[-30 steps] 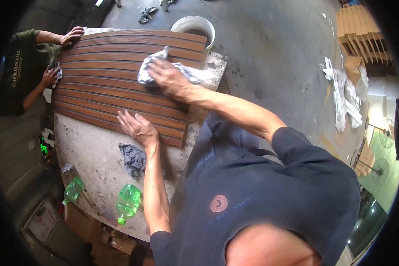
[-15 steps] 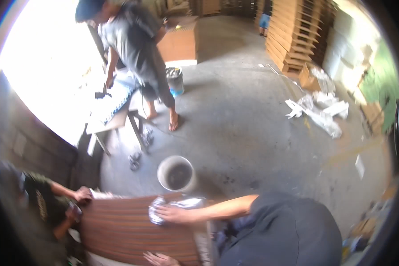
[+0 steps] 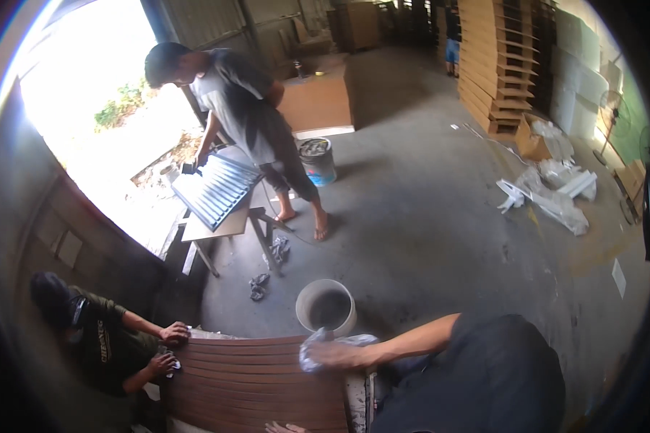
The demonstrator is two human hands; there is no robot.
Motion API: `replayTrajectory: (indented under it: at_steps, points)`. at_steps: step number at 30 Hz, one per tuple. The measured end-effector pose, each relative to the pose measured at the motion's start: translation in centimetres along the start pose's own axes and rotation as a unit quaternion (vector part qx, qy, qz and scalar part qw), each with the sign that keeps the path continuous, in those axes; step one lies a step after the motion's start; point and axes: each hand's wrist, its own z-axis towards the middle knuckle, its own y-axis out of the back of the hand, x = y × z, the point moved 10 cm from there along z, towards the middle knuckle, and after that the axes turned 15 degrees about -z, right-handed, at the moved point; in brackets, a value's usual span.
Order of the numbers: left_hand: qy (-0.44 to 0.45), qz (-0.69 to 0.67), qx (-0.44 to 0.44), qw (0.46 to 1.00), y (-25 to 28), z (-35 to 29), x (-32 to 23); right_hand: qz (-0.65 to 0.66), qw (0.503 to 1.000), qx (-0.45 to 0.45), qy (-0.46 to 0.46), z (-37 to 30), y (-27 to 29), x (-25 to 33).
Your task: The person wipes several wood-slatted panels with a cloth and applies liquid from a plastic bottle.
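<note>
A reddish-brown panel with long parallel slats lies in front of me on a pale support. My right hand, smeared by motion, presses a crumpled whitish cloth at the panel's far right corner. Low in the picture, my left hand rests on the near part of the panel with its fingers stretched out; the lower edge cuts off the rest. Across at the left end, a co-worker's hands are by the panel's edge, with something small and whitish at the lower one.
A pale bucket stands on the floor just beyond the panel. Farther off, a barefoot person works over a grey slatted panel on a stand. Crumpled rags, plastic wrap and stacked cardboard lie beyond.
The whole view has shifted, so the scene sits farther right and lower. My right hand with the cloth has slid a little toward the panel's far right corner.
</note>
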Motion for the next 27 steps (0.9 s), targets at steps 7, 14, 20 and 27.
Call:
replayTrajectory:
  at_steps: [7, 14, 20, 27]
  points:
    - [0.025, -0.039, 0.041, 0.998, -3.1, -3.2, -2.4, 0.082, 0.994, 0.001, -0.079, 12.0, -3.8, -1.9]
    - [0.196, 0.076, 0.072, 0.975, 8.0, -10.0, -0.4, 0.052, 0.998, -0.029, 0.006, 1.6, 2.2, 1.0]
    - [0.156, 0.084, 0.069, 0.982, 6.8, -8.5, 0.3, 0.120, 0.988, -0.091, -0.030, 17.1, 2.1, -1.1]
    - [0.209, 0.086, 0.073, 0.971, 4.8, -8.7, 2.6, 0.131, 0.990, 0.041, -0.043, 7.5, -1.0, -2.0]
